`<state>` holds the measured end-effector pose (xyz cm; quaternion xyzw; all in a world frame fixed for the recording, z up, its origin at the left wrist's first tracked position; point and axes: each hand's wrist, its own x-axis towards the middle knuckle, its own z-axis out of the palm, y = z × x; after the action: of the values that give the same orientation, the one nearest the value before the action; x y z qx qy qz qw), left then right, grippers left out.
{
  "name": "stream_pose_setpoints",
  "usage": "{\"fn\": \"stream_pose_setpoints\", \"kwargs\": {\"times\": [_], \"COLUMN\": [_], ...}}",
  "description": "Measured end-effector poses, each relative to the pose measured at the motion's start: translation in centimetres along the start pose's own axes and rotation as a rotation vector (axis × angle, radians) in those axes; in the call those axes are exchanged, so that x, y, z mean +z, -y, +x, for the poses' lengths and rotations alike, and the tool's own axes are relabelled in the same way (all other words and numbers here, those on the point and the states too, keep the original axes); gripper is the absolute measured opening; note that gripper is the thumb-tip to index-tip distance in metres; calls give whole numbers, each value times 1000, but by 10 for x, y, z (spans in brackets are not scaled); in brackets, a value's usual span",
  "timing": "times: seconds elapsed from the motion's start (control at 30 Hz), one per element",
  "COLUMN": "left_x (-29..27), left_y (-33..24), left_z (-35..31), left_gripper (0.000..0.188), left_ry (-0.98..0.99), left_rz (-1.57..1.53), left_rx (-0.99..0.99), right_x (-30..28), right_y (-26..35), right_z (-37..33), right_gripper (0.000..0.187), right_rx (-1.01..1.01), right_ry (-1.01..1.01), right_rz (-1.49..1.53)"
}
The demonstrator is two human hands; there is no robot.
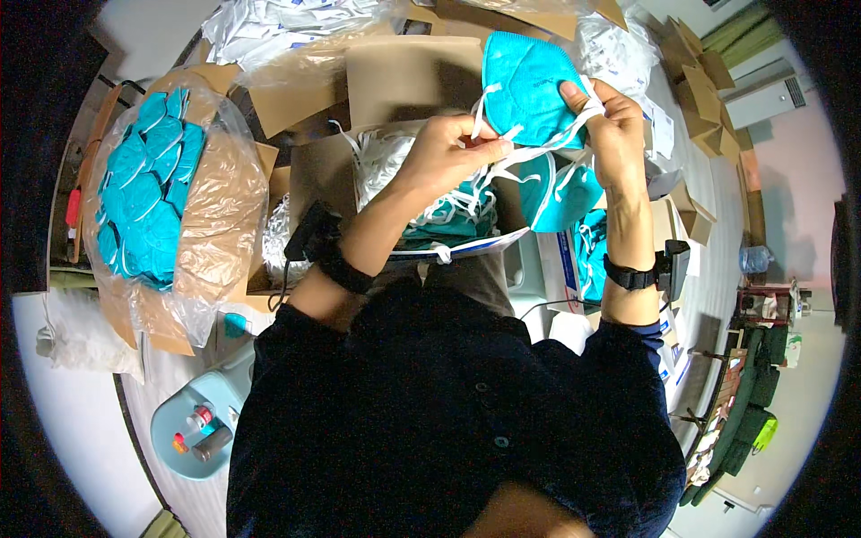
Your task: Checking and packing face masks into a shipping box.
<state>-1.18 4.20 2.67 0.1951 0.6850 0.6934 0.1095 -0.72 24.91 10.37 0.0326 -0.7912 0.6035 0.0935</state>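
Mask (529, 85), turquoise, raised between both hands near open cardboard box (318, 184). Left hand (444, 154): thumb and fingers pinching white strap (479, 115) at mask's lower left. Right hand (617, 134): thumb on mask face, fingers gripping right edge. Second turquoise mask (567, 195) just below. Plastic-lined carton (224, 215) at left, holding turquoise mask pile (143, 193).

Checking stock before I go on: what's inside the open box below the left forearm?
Tangled white straps lie in the box, with teal masks showing toward its near edge. The left forearm hides part of the heap; anything under the top layer is covered.
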Motion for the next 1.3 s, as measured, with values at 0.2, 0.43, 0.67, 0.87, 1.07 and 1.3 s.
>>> {"fn": "stream_pose_setpoints", "kwargs": {"times": [0.2,0.43,0.67,0.87,1.07,1.3], "left_x": [-39,-89,-78,-54,-42,-48], "left_y": [-14,-30,-15,-31,-38,-38], "left_z": [-5,-20,10,22,19,9], "left_gripper": [19,17,30,39,40,36], "left_ry": [55,-444,189,274,397,333], "left_rz": [-33,1346,-306,-322,-130,-54], "left_rx": [118,380,-218,-347,-263,-312], "right_x": [-5,-30,-5,14,47,44], "right_y": [-11,-67,-51,-23,-25,-29], "right_z": [7,30,18,9,5,-6], "right_gripper": [19,18,18,36,65,9], "right_rx": [78,53,-129,-250,-138,-140], "right_ry": [-29,-50,-168,151,576,527], "right_rz": [4,-4,-798,97,150,93]}}
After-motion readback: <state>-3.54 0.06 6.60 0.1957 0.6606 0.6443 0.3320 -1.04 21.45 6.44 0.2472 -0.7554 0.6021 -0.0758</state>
